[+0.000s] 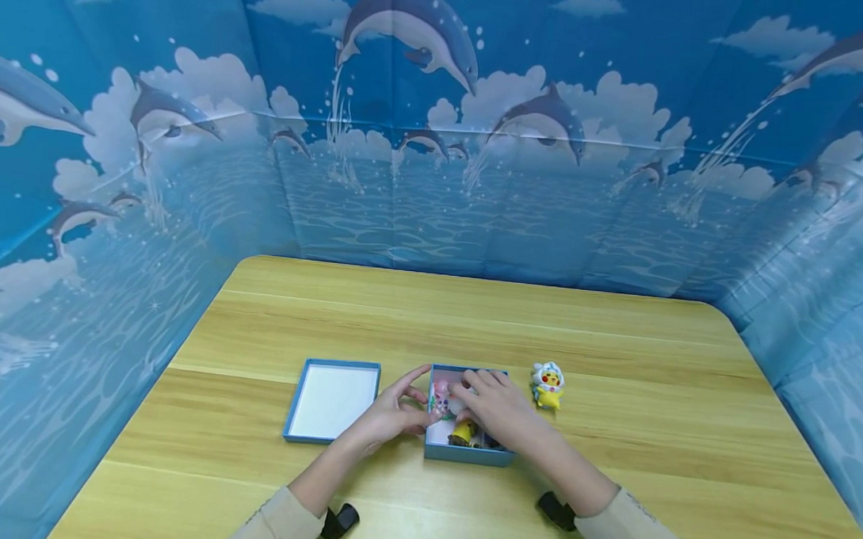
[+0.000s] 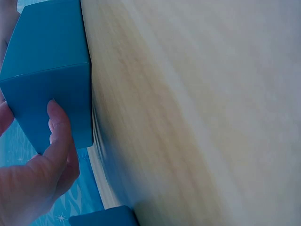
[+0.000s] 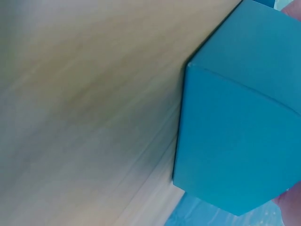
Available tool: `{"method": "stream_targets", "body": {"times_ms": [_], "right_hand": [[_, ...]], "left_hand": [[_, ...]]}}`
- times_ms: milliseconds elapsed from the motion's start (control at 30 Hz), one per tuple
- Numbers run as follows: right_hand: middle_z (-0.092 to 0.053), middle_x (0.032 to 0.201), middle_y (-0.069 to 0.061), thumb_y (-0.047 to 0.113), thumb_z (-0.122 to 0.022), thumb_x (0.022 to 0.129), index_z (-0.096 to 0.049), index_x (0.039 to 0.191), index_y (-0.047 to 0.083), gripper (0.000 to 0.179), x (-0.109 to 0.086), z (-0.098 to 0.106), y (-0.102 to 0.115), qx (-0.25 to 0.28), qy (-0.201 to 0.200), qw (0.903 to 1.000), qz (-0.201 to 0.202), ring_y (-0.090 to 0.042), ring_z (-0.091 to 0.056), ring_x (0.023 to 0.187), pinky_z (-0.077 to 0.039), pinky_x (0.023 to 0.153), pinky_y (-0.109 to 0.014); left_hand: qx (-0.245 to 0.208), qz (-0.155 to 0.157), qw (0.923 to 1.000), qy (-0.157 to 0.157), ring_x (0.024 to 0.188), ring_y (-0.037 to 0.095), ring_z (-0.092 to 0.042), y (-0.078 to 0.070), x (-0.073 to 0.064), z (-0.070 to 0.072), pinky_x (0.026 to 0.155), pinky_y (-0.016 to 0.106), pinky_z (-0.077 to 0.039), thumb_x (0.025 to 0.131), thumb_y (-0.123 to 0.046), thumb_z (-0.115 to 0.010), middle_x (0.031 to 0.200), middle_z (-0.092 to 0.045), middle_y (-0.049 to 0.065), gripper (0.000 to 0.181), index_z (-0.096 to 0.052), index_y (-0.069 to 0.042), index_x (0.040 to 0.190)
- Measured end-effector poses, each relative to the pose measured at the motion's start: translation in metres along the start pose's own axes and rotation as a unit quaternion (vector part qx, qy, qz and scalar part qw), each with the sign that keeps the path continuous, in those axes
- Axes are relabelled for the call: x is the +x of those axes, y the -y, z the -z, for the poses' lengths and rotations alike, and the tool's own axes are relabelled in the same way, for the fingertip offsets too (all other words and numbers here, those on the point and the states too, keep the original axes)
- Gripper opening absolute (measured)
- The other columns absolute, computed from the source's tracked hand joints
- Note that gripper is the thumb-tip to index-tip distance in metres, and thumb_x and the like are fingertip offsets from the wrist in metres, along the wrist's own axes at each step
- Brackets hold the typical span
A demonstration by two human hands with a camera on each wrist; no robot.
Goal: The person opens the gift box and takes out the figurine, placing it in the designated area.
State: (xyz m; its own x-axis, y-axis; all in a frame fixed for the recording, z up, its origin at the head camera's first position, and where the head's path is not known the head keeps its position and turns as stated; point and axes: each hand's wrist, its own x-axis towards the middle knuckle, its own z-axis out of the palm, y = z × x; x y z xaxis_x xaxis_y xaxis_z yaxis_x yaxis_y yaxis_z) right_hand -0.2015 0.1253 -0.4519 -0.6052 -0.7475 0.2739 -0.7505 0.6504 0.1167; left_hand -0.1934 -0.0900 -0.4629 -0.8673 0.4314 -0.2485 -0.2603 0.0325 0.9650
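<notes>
Left hand (image 1: 391,415) touches box (image 1: 468,455); right hand (image 1: 498,407) crosses edge; lid (image 1: 337,397) apart.

A narrow gap separates box (image 1: 468,455) and figurine (image 1: 548,385); left fingers (image 1: 414,376) block the side nearest the lid (image 1: 332,401).

Open-topped blue box (image 1: 469,456) with a white inside
It sits upright, the left hand (image 1: 392,412) touching its left wall. A pink figure (image 1: 440,398) lies inside at left, a yellow item (image 1: 462,431) toward the near wall; the right hand (image 1: 500,405) hides much of the right half.
</notes>
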Motion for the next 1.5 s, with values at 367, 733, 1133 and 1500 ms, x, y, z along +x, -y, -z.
{"method": "stream_targets", "body": {"times_ms": [367,733,1133,1500], "right_hand": [[-0.053,0.105,-0.002,0.034,-0.06,0.086,-0.055,0.11,0.019,0.029,-0.007,0.011,-0.007,-0.016,0.015,0.9995,-0.021,-0.021,-0.053,0.099,-0.047,0.089,-0.038],[-0.054,0.102,-0.002,0.032,-0.063,0.085,-0.056,0.114,0.016,0.034,-0.014,0.017,-0.016,-0.002,-0.019,0.9987,-0.048,-0.022,-0.053,0.095,-0.048,0.086,-0.04],[-0.054,0.101,-0.003,0.029,-0.066,0.08,-0.055,0.111,0.016,0.036,-0.024,0.023,-0.026,-0.013,-0.038,0.9976,-0.056,-0.022,-0.052,0.093,-0.048,0.086,-0.041],[-0.055,0.101,-0.007,0.03,-0.064,0.08,-0.056,0.111,0.013,0.037,-0.037,0.028,-0.037,-0.001,-0.054,0.9942,-0.093,-0.027,-0.054,0.094,-0.046,0.087,-0.045]], "left_hand": [[0.001,-0.001,1.0,-0.002,0.074,0.018,-0.059,0.001,0.001,0.0,0.075,0.039,-0.056,0.076,0.004,-0.067,0.109,-0.044,0.019,0.081,-0.028,-0.017,0.144],[0.004,-0.001,1.0,-0.005,0.075,0.018,-0.061,0.001,0.002,0.0,0.075,0.038,-0.056,0.076,0.005,-0.066,0.108,-0.044,0.018,0.081,-0.028,-0.016,0.144],[0.005,0.004,0.9999,-0.008,0.075,0.019,-0.06,0.0,0.002,0.0,0.073,0.037,-0.057,0.076,0.005,-0.066,0.108,-0.044,0.018,0.081,-0.028,-0.017,0.144],[0.003,0.006,0.9999,-0.009,0.074,0.019,-0.06,0.0,0.002,0.0,0.074,0.038,-0.057,0.076,0.006,-0.066,0.108,-0.044,0.017,0.081,-0.028,-0.017,0.144]]}}
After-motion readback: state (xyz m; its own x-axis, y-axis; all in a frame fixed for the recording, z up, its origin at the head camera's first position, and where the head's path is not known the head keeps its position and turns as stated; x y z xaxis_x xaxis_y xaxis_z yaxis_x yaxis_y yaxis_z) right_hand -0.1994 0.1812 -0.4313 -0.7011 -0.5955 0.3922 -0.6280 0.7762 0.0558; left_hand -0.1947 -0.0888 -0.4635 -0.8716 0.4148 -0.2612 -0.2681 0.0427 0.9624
